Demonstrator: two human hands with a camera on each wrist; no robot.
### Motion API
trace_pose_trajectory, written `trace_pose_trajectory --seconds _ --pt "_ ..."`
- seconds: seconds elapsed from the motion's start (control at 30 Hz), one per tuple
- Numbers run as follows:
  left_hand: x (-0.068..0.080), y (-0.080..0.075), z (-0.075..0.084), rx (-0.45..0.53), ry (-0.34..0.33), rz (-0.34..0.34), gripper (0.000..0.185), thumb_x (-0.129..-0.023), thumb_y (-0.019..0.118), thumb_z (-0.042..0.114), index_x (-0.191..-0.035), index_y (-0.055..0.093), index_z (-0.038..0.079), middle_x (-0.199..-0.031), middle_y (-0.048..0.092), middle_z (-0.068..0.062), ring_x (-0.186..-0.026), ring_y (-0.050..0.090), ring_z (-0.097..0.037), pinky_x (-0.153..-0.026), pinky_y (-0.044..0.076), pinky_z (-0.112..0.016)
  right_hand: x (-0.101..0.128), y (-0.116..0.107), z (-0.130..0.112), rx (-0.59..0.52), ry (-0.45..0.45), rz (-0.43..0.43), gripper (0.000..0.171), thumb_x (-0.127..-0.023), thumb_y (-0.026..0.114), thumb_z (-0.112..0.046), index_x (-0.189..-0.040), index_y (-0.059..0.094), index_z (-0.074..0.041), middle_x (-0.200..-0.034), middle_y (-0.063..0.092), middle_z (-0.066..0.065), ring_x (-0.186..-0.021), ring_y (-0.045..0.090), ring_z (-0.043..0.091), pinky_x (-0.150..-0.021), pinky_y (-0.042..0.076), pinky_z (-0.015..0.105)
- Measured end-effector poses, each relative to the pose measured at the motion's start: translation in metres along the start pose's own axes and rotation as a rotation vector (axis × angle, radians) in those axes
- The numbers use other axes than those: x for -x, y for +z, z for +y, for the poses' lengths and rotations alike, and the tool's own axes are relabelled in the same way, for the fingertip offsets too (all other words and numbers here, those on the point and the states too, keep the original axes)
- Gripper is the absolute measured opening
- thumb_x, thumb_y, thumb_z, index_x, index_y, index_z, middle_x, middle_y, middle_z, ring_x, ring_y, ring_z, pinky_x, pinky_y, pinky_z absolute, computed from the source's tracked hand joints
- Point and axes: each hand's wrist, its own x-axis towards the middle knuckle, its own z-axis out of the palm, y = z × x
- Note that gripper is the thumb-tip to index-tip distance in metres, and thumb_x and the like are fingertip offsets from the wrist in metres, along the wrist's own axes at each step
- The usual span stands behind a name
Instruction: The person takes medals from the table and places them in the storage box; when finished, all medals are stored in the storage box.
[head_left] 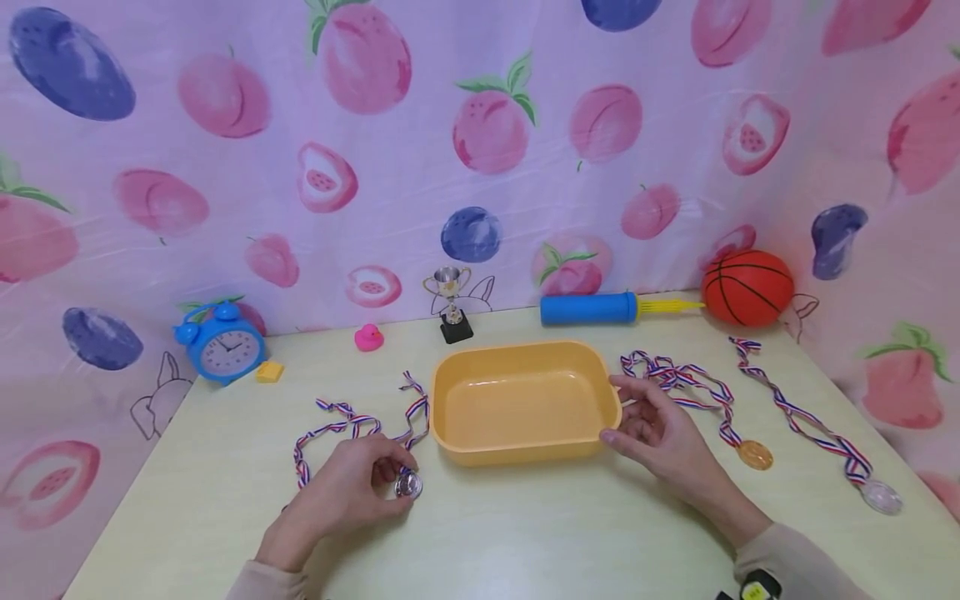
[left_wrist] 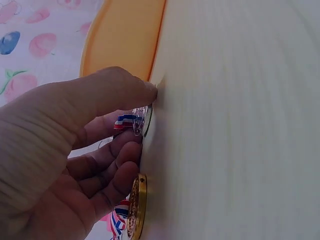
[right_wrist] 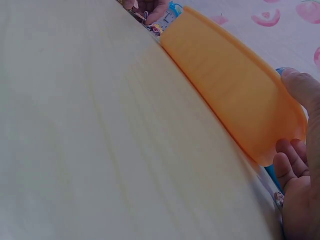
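My left hand (head_left: 356,487) holds a silver medal (head_left: 408,485) at the table surface, thumb and fingertips at its edge. Its red, white and blue ribbon (head_left: 417,415) runs back beside the yellow plastic basin (head_left: 517,450). Under that hand, in the left wrist view, lies a gold medal (left_wrist: 137,207), which the hand hides in the head view; a striped ribbon (head_left: 300,454) trails left of the hand. My right hand (head_left: 660,433) grips the basin's right end, thumb at the front corner and fingers along the outer side. The basin stands upright with nothing inside.
Right of the basin lie a gold medal (head_left: 754,455) and a silver medal (head_left: 881,496) on ribbons. Along the back stand a blue alarm clock (head_left: 228,346), yellow block (head_left: 269,372), pink duck (head_left: 368,337), trophy (head_left: 452,308), blue pump (head_left: 588,309) and basketball (head_left: 748,288).
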Motion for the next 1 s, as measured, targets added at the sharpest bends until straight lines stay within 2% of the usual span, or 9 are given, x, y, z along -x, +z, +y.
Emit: trace_pose_trajectory --seconds 0.2,0.37,0.57,0.8,1.0 --pt "0.0 -0.004 0.007 -0.015 -0.052 0.069 0.033 -0.076 0.1 0.01 -0.101 0.08 0.02 -0.091 0.067 0.007 -0.085 0.064 -0.014 -0.076 0.06 -0.028 -0.001 0.001 0.002 -0.018 -0.009 0.0 0.071 -0.098 0.087 -0.011 -0.16 0.052 -0.012 -0.135 0.057 0.015 -0.103 0.065 0.023 -0.087 0.06 0.019" --pt "-0.001 -0.016 0.014 -0.056 -0.066 0.152 0.037 -0.076 0.101 0.011 -0.106 0.081 0.016 -0.094 0.067 0.007 -0.087 0.064 -0.016 -0.078 0.061 -0.03 -0.001 0.001 0.003 -0.01 0.014 0.002 0.071 -0.098 0.088 -0.015 -0.16 0.052 -0.014 -0.136 0.057 0.014 -0.105 0.064 0.025 -0.088 0.06 0.018" --pt "-0.006 -0.032 0.018 -0.085 -0.024 0.217 0.039 -0.077 0.099 0.008 -0.111 0.082 0.014 -0.097 0.067 0.005 -0.088 0.066 -0.021 -0.077 0.063 -0.034 -0.001 0.0 0.003 -0.005 -0.003 0.004 0.071 -0.099 0.087 -0.014 -0.16 0.052 -0.013 -0.135 0.057 0.014 -0.103 0.065 0.024 -0.087 0.06 0.018" --pt "-0.016 -0.054 0.029 -0.149 0.045 0.29 0.043 -0.077 0.099 0.009 -0.116 0.082 0.01 -0.103 0.07 0.002 -0.09 0.068 -0.021 -0.078 0.062 -0.025 0.0 0.0 0.003 -0.014 -0.026 0.002 0.07 -0.098 0.087 -0.01 -0.159 0.052 -0.011 -0.134 0.057 0.015 -0.101 0.065 0.022 -0.086 0.06 0.018" --pt "-0.032 -0.075 0.044 -0.193 0.083 0.335 0.045 -0.079 0.099 0.013 -0.119 0.08 0.01 -0.108 0.071 0.001 -0.094 0.069 -0.022 -0.082 0.064 -0.032 -0.001 0.001 0.002 -0.018 -0.014 -0.001 0.071 -0.098 0.087 -0.012 -0.16 0.052 -0.012 -0.135 0.057 0.015 -0.102 0.065 0.022 -0.087 0.06 0.018"
